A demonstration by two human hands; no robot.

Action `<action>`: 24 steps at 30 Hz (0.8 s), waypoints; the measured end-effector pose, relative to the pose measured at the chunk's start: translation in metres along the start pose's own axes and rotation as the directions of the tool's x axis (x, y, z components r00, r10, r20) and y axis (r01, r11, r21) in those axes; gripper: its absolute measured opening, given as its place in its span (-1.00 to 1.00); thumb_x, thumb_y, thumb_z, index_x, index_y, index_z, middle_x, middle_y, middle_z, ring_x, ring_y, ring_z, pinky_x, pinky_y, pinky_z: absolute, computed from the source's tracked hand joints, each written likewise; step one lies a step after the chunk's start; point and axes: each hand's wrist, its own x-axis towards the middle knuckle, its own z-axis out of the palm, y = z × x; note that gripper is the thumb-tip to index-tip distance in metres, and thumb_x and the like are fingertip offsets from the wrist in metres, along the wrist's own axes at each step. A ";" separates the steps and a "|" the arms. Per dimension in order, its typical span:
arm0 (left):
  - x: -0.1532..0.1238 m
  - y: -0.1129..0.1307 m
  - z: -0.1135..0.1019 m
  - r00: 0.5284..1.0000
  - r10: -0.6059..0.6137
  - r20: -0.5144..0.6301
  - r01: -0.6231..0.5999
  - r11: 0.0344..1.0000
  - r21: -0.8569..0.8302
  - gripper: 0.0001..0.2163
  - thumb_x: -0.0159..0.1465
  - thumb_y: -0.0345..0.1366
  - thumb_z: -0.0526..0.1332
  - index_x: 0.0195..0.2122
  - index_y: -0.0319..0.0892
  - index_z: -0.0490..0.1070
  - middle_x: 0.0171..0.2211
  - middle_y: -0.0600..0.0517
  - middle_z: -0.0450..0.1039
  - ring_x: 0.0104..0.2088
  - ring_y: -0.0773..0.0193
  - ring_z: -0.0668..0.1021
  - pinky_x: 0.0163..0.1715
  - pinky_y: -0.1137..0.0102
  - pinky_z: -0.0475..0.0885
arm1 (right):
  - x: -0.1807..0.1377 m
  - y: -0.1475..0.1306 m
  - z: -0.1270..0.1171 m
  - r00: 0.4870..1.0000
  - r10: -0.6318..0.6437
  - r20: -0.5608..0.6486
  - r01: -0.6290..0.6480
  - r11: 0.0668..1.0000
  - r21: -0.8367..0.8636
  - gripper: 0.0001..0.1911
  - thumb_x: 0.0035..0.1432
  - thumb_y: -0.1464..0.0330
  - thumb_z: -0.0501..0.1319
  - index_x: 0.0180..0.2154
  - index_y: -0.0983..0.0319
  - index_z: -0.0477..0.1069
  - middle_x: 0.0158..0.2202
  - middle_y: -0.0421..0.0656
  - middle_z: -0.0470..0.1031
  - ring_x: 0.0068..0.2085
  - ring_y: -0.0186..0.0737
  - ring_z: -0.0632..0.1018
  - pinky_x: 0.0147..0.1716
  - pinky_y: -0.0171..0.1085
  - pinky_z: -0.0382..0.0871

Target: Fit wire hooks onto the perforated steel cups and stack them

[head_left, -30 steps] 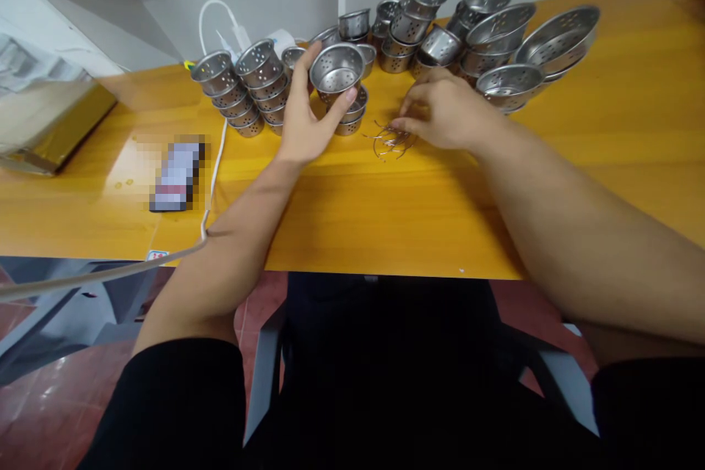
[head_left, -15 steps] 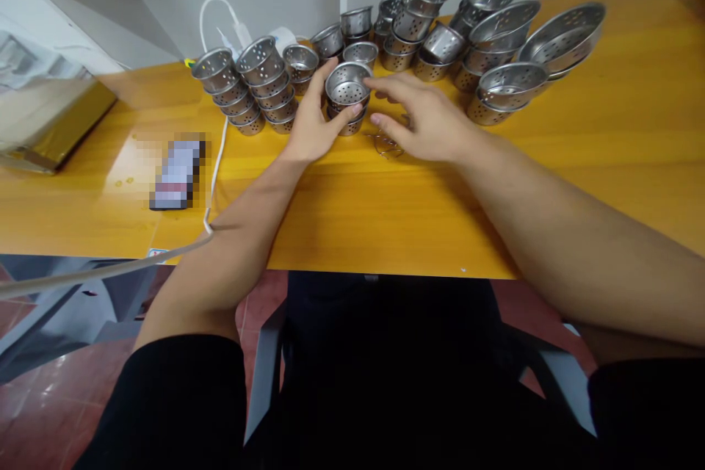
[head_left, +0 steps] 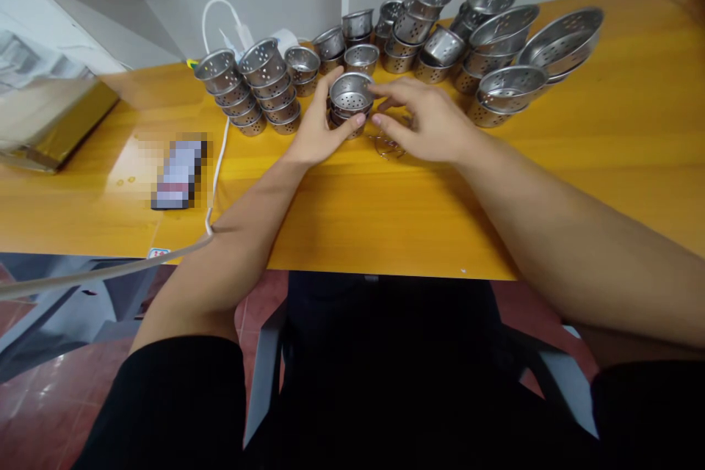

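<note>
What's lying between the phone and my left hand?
In the head view, a white cable crosses the tabletop between the phone and your left hand.

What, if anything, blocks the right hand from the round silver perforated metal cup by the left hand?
Nothing visible: the right hand is right beside the cup; thin, curved metal wires lie near its thumb, not between.

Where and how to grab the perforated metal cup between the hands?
Probably rim and outer wall, from left and right: the cup is round, mouth up on another, so its underside is blocked. The left hand spans its left side; the right hand is by its right rim.
</note>
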 end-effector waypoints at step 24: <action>-0.018 0.018 -0.013 0.958 0.022 0.284 0.007 0.995 -0.100 0.16 0.16 0.35 0.72 0.59 -0.16 0.33 0.55 -0.31 0.56 0.62 -0.45 0.57 0.77 -0.29 0.36 | 0.172 -0.002 0.041 0.943 0.057 0.328 0.058 0.942 -0.330 -0.34 0.66 0.47 0.45 0.64 0.35 0.47 0.48 0.08 0.70 0.31 0.05 0.69 0.50 0.00 0.53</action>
